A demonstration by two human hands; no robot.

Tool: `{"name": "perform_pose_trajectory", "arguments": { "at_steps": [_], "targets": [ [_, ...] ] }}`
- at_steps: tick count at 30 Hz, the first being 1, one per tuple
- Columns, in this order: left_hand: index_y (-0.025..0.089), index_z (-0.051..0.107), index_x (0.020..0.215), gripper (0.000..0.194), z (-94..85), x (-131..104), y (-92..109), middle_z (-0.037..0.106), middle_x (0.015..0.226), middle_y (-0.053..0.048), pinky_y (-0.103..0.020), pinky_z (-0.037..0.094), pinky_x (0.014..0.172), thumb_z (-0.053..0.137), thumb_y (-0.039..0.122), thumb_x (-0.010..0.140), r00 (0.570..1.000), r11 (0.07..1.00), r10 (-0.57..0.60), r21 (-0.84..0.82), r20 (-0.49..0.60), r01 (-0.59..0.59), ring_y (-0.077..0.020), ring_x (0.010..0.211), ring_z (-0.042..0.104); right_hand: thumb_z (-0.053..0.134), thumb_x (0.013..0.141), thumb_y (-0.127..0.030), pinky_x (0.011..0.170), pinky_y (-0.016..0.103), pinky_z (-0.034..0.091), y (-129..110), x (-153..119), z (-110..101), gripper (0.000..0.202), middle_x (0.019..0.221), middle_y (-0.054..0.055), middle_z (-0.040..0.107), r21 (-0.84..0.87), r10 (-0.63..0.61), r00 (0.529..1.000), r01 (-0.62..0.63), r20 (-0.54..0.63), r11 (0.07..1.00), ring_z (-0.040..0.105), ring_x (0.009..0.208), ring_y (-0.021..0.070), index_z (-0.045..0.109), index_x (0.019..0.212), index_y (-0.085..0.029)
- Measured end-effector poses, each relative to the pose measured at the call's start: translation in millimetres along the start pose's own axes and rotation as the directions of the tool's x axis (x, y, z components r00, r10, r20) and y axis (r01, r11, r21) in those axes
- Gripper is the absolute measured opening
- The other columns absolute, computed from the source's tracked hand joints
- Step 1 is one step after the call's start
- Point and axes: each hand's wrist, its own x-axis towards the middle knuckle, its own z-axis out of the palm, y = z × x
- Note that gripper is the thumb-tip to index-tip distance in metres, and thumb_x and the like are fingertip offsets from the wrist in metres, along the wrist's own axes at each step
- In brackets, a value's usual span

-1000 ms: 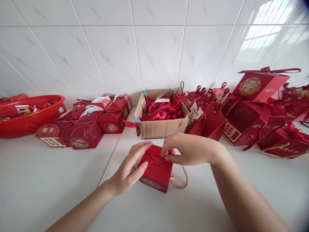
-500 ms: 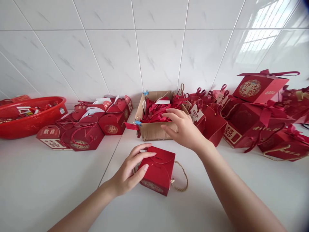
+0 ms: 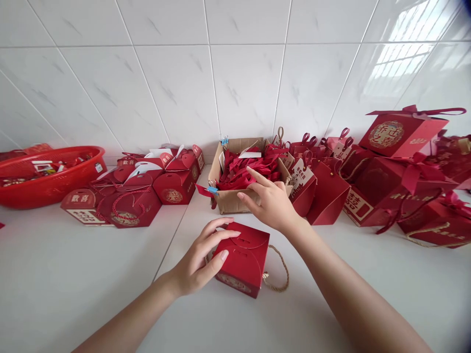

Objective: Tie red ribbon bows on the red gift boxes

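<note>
red box point(image 3: 248, 264): my left grip point(image 3: 198, 257), spread on top, should steady it lightly; my right grip point(image 3: 274, 206), parted, hovers by ribbons point(image 3: 239, 169).

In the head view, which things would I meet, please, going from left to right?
Red basket → red box with red cord handle → left hand, touching a red gift box → right hand → plain red carton → upper stacked box with bow.
</note>
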Motion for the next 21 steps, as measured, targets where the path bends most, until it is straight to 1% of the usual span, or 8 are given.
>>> {"name": "perform_pose_trajectory", "arguments": {
  "at_steps": [3,5,9,11,13,16,18,21],
  "targets": [
    [0.028,0.05,0.125,0.034,-0.4,0,1,0.035,0.142,-0.006,-0.04,0.034,0.11,0.04,0.024,0.093,1.0,1.0,-0.002,0.003,0.002,0.002,-0.0254,0.132,0.036,0.046,0.093,-0.043,0.089,0.047,0.037,2,0,1,0.033,0.137,0.008,0.052,0.035,-0.023,1.0,0.023,0.002,0.999,0.06,0.107,0.0276,0.066,0.105,-0.02],
    [0.029,0.049,0.126,0.034,-0.6,0,1,0.035,0.142,-0.006,-0.04,0.033,0.11,0.039,0.024,0.093,1.0,1.0,-0.002,0.004,0.003,0.002,-0.0252,0.133,0.035,0.048,0.092,-0.04,0.091,0.049,0.036,4,1,1,0.033,0.131,0.008,0.058,0.053,-0.027,1.0,0.026,0.003,0.998,0.059,0.109,0.0283,0.063,0.113,-0.02],
    [0.029,0.049,0.126,0.035,-0.6,0,1,0.035,0.142,-0.006,-0.04,0.033,0.11,0.039,0.024,0.093,1.0,1.0,-0.007,0.011,0.009,0.007,-0.0249,0.133,0.034,0.05,0.09,-0.035,0.093,0.049,0.039,9,2,-2,0.035,0.131,0.01,0.056,0.138,-0.043,0.998,0.048,-0.035,0.989,0.054,0.113,0.0292,0.061,0.118,-0.018],
    [0.029,0.049,0.126,0.035,-0.7,0,1,0.034,0.142,-0.006,-0.041,0.033,0.11,0.038,0.024,0.094,1.0,1.0,-0.01,0.011,0.011,0.009,-0.025,0.133,0.035,0.05,0.09,-0.034,0.093,0.047,0.042,10,3,-9,0.036,0.13,0.012,0.054,0.194,-0.06,0.994,0.076,-0.086,0.978,0.05,0.117,0.0294,0.06,0.119,-0.016],
    [0.028,0.048,0.126,0.035,-1.0,0,1,0.034,0.143,-0.007,-0.041,0.034,0.11,0.038,0.024,0.094,1.0,1.0,-0.013,0.009,0.016,0.013,-0.0255,0.132,0.036,0.05,0.089,-0.032,0.095,0.046,0.044,11,3,-20,0.035,0.129,0.014,0.053,0.227,-0.086,0.982,0.123,-0.168,0.966,0.049,0.117,0.0287,0.06,0.118,-0.015],
    [0.027,0.049,0.127,0.035,-1.4,0,2,0.034,0.143,-0.008,-0.043,0.035,0.109,0.038,0.025,0.094,1.0,1.0,-0.017,0.012,0.025,0.017,-0.0272,0.132,0.036,0.05,0.09,-0.027,0.099,0.045,0.043,7,1,-44,0.033,0.127,0.014,0.053,0.219,-0.118,0.937,0.197,-0.33,0.956,0.049,0.119,0.0267,0.059,0.12,-0.016],
    [0.027,0.049,0.126,0.035,-1.5,0,2,0.034,0.143,-0.009,-0.044,0.035,0.109,0.038,0.025,0.094,1.0,1.0,-0.016,0.013,0.024,0.015,-0.028,0.132,0.036,0.048,0.091,-0.023,0.102,0.045,0.042,3,-4,-63,0.034,0.128,0.011,0.052,0.188,-0.11,0.9,0.205,-0.422,0.961,0.048,0.122,0.0255,0.057,0.123,-0.021],
    [0.027,0.049,0.127,0.035,-1.2,0,2,0.035,0.143,-0.009,-0.044,0.035,0.109,0.038,0.025,0.093,1.0,1.0,-0.008,0.012,0.016,0.008,-0.0276,0.132,0.036,0.047,0.093,-0.021,0.105,0.047,0.038,1,-18,-89,0.038,0.132,0.009,0.049,0.148,-0.102,0.803,0.23,-0.587,0.962,0.043,0.128,0.026,0.054,0.129,-0.026]
  ]
}}
